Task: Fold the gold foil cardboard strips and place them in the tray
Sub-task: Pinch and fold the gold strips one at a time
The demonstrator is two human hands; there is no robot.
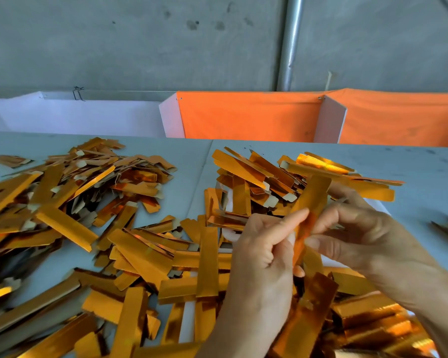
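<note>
Both hands pinch one gold strip (311,210) upright above the white tray (188,321): left hand (265,244) and right hand (357,228) fingers curl onto its middle. Loose strips (70,202) cover the table (424,171) and tray.

Grey concrete wall (140,47) behind – metal pipe (291,42) upright; orange cloth (251,115) draped over white boards (88,117).

Tray (380,210) mostly buried — strips (140,257) cover it.
</note>
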